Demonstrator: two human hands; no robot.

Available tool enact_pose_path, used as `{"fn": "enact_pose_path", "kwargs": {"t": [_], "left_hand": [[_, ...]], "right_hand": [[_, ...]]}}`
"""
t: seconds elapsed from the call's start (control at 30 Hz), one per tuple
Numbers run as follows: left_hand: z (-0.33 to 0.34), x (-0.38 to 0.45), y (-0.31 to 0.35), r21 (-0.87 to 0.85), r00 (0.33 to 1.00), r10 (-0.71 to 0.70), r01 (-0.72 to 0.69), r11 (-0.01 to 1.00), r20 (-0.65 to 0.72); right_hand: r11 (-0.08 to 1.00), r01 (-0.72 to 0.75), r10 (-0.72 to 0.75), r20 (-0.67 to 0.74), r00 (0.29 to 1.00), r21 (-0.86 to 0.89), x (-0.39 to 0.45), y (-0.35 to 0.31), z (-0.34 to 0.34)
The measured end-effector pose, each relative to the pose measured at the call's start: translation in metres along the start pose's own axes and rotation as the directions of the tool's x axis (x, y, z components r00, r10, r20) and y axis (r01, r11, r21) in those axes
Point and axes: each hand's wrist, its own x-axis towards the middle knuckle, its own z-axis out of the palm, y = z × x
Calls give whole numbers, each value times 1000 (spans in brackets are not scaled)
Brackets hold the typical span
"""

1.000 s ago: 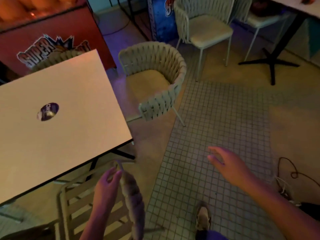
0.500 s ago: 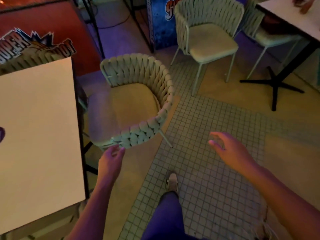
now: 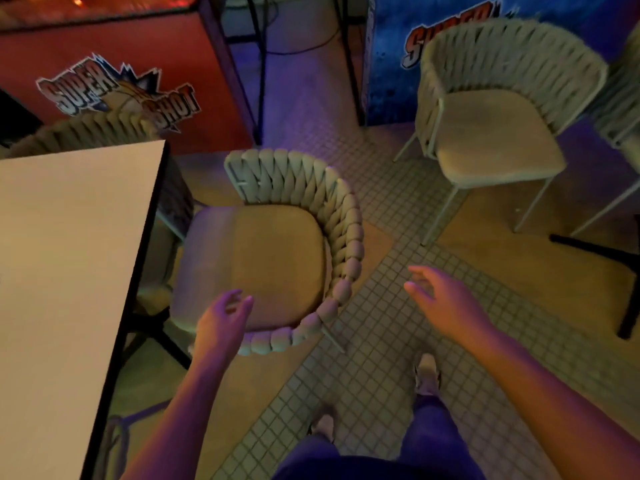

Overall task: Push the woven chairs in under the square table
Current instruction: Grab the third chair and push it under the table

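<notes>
A woven chair point(image 3: 277, 251) with a tan seat cushion stands beside the right edge of the square table point(image 3: 69, 271), its curved back turned toward me and to the right. My left hand point(image 3: 221, 323) hovers over the near end of the woven back, fingers apart, holding nothing. My right hand point(image 3: 443, 303) is open above the tiled floor, right of the chair and apart from it. The woven back of another chair point(image 3: 83, 133) shows behind the table's far edge.
A second woven chair point(image 3: 491, 126) stands at the upper right, with part of another point(image 3: 623, 109) at the frame edge. A red arcade cabinet point(image 3: 114, 81) and a blue one point(image 3: 391, 64) line the back. A black table base point(image 3: 616, 271) sits at right. My feet point(image 3: 427, 374) are on the tiles.
I have walked from the near chair toward the one at the table's right side. My left hand let go of the near chair's back and now reaches over this chair's woven back.
</notes>
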Motion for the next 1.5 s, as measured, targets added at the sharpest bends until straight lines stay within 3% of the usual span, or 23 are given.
{"fn": "enact_pose_path", "kwargs": {"t": [0.17,0.4,0.63,0.77,0.87,1.03,1.2,1.3,1.4,1.5], "left_hand": [[47,-4,38,-13,981,-154,154,988,-115],[99,-9,88,-168,914,-348,317,933,-210],[132,30,94,-401,756,-567,433,808,-327],[144,39,96,-567,630,-706,469,677,-323],[151,39,98,-625,540,-777,495,604,-324],[169,31,98,-567,342,-835,617,546,-431],[182,38,94,-594,157,-896,699,398,-416],[189,48,95,-647,30,-929,709,280,-370],[202,53,91,-684,-68,-952,710,164,-299],[218,55,78,-747,-144,-970,663,52,-195]], "right_hand": [[995,96,-98,103,990,28,89,24,-43],[973,229,-218,253,943,-16,197,16,-72],[903,411,-310,476,823,-122,308,-16,-37],[814,546,-374,538,755,-200,354,-42,-28],[811,559,-391,553,736,-170,387,-70,-22],[789,599,-423,587,690,-136,429,-104,8],[661,739,-494,667,557,-127,466,-137,54],[618,777,-506,694,513,-124,486,-153,75],[583,795,-518,677,523,-168,508,-162,87],[627,744,-466,654,596,-232,535,-165,100]]}}
